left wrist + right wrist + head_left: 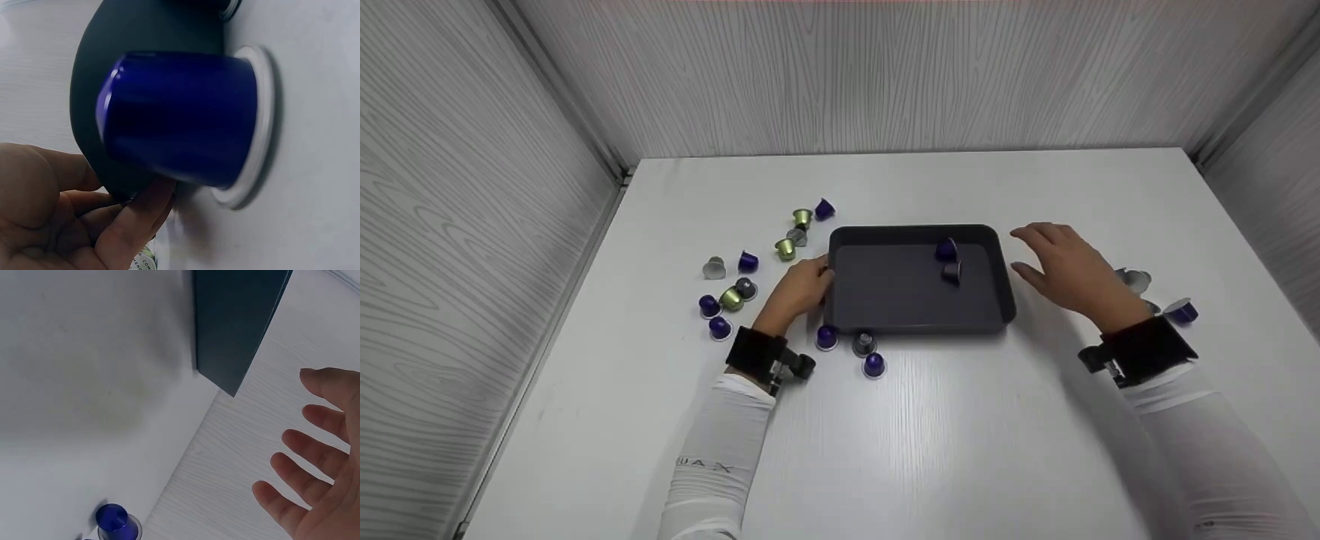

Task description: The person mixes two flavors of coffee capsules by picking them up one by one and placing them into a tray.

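A dark grey rectangular tray [885, 289] lies on the white table, with a purple coffee capsule [946, 250] and a dark grey capsule [952, 272] inside at the right. My left hand [802, 286] grips the tray's left side, thumb at the rim and fingers against the outer wall. Close to the left wrist camera, a purple capsule [180, 118] stands on its rim and covers part of the tray. My right hand [1072, 274] hovers off the tray's right side, holding nothing. Its fingers are spread and relaxed in the right wrist view.
Several green, purple and grey capsules [731, 299] are scattered left of the tray. Along its front left edge stand two purple capsules [874, 365] and a dark grey one [865, 344]. More capsules [1182, 311] lie by the right wrist. Pale wood-grain panels [885, 75] surround the table.
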{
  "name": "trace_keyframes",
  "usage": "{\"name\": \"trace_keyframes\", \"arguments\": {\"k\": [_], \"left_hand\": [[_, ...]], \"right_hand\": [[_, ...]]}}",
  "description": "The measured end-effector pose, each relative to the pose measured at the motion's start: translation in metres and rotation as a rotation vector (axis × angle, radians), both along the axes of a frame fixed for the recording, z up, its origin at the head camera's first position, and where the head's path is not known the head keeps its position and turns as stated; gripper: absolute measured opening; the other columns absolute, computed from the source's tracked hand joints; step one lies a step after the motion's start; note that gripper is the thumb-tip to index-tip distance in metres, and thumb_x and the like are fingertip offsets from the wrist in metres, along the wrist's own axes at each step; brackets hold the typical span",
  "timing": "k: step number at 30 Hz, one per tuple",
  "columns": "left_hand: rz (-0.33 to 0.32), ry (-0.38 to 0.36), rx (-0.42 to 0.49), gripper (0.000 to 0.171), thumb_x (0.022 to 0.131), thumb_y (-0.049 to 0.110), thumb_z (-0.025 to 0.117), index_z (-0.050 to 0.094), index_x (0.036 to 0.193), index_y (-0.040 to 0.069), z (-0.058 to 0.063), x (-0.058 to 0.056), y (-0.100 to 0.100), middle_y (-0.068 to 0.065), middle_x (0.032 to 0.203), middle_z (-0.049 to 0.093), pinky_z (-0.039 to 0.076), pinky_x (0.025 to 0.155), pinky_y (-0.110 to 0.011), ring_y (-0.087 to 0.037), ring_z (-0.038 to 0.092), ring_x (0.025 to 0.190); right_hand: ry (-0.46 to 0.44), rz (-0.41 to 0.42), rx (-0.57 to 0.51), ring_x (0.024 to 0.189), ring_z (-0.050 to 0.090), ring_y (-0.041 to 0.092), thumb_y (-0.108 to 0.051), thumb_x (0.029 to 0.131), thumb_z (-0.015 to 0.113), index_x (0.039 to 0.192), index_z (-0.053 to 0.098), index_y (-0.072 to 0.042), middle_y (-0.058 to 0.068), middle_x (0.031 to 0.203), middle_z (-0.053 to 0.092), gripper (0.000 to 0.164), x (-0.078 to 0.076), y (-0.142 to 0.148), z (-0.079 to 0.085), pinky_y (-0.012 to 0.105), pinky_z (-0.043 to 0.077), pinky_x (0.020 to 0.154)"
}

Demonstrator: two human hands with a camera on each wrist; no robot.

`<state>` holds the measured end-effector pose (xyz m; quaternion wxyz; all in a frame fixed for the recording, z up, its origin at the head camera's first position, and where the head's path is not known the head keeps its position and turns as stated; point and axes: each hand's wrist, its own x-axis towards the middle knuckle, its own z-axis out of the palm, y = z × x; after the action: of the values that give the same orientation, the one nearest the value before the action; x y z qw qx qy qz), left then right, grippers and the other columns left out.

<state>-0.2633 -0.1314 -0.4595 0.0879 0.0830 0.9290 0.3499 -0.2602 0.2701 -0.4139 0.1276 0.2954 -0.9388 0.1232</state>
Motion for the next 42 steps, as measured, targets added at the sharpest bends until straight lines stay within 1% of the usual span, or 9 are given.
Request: {"name": "trace_keyframes", "arguments": {"k": [4, 7, 11, 14, 21, 25, 29, 35, 42], "left_hand": [[0.000, 0.011, 0.008, 0.045, 0.103, 0.016, 0.041, 0.046, 0.146, 0.005, 0.001, -0.001, 0.001, -0.016, 0.111, 0.065, 0.046, 0.083, -0.040, -0.027, 0.058, 0.088], [-0.007, 0.024, 0.014, 0.045, 0.102, 0.016, 0.041, 0.046, 0.145, 0.005, 0.002, -0.001, 0.001, -0.016, 0.115, 0.064, 0.046, 0.085, -0.040, -0.028, 0.059, 0.091], [-0.010, 0.022, 0.016, 0.045, 0.102, 0.015, 0.042, 0.045, 0.146, 0.004, 0.002, -0.001, 0.001, -0.017, 0.121, 0.063, 0.045, 0.089, -0.041, -0.029, 0.058, 0.095], [-0.005, 0.022, 0.019, 0.045, 0.102, 0.015, 0.042, 0.046, 0.145, 0.004, 0.002, -0.001, 0.000, -0.018, 0.118, 0.063, 0.045, 0.089, -0.041, -0.029, 0.058, 0.094], [0.008, 0.014, 0.019, 0.045, 0.101, 0.015, 0.042, 0.047, 0.144, 0.002, 0.000, 0.001, -0.003, -0.018, 0.110, 0.064, 0.046, 0.084, -0.040, -0.028, 0.059, 0.089], [0.009, 0.001, 0.016, 0.046, 0.101, 0.016, 0.042, 0.045, 0.146, 0.003, 0.000, 0.002, -0.003, -0.017, 0.106, 0.064, 0.046, 0.081, -0.040, -0.027, 0.058, 0.086], [0.003, 0.008, 0.007, 0.045, 0.102, 0.016, 0.042, 0.046, 0.145, 0.004, 0.000, 0.002, -0.004, -0.016, 0.107, 0.064, 0.046, 0.081, -0.039, -0.026, 0.058, 0.086], [-0.007, 0.014, 0.000, 0.045, 0.102, 0.016, 0.041, 0.046, 0.145, 0.003, 0.000, 0.000, -0.002, -0.017, 0.116, 0.064, 0.046, 0.086, -0.040, -0.028, 0.058, 0.093], [-0.006, 0.007, 0.002, 0.045, 0.102, 0.016, 0.041, 0.046, 0.145, 0.002, -0.001, -0.002, -0.001, -0.017, 0.127, 0.061, 0.044, 0.093, -0.042, -0.028, 0.057, 0.099]], "right_hand": [[0.003, -0.019, -0.009, 0.121, 0.044, 0.048, -0.019, 0.093, 0.069, 0.136, 0.050, -0.002, 0.024, 0.131, 0.050, 0.050, 0.002, 0.012, 0.000, 0.060, 0.038, 0.096], [-0.009, -0.042, -0.002, 0.125, 0.041, 0.049, -0.024, 0.093, 0.068, 0.140, 0.046, -0.003, 0.026, 0.136, 0.047, 0.056, 0.003, 0.021, 0.000, 0.065, 0.036, 0.096], [-0.027, -0.079, 0.036, 0.130, 0.035, 0.051, -0.030, 0.094, 0.067, 0.145, 0.040, -0.003, 0.028, 0.142, 0.040, 0.064, 0.005, 0.033, -0.002, 0.067, 0.032, 0.098], [-0.057, -0.117, 0.071, 0.133, 0.029, 0.052, -0.035, 0.094, 0.065, 0.149, 0.036, -0.005, 0.029, 0.146, 0.035, 0.069, 0.005, 0.041, -0.004, 0.069, 0.028, 0.100], [-0.224, -0.198, 0.125, 0.140, 0.013, 0.052, -0.052, 0.098, 0.051, 0.158, 0.018, -0.015, 0.027, 0.156, 0.018, 0.078, 0.003, 0.058, -0.007, 0.074, 0.014, 0.102], [-0.331, -0.233, 0.137, 0.141, 0.007, 0.052, -0.059, 0.097, 0.045, 0.159, 0.009, -0.017, 0.027, 0.158, 0.011, 0.083, -0.001, 0.067, -0.011, 0.076, 0.008, 0.102], [-0.392, -0.255, 0.174, 0.139, 0.009, 0.054, -0.062, 0.097, 0.042, 0.159, 0.006, -0.015, 0.029, 0.157, 0.009, 0.086, -0.005, 0.075, -0.016, 0.077, 0.009, 0.100], [-0.445, -0.264, 0.191, 0.137, 0.015, 0.056, -0.062, 0.097, 0.041, 0.158, 0.009, -0.010, 0.032, 0.155, 0.013, 0.086, -0.011, 0.084, -0.020, 0.078, 0.014, 0.098], [-0.495, -0.263, 0.203, 0.135, 0.019, 0.056, -0.063, 0.097, 0.040, 0.158, 0.010, -0.009, 0.035, 0.152, 0.017, 0.087, -0.015, 0.090, -0.021, 0.074, 0.020, 0.100]]}}
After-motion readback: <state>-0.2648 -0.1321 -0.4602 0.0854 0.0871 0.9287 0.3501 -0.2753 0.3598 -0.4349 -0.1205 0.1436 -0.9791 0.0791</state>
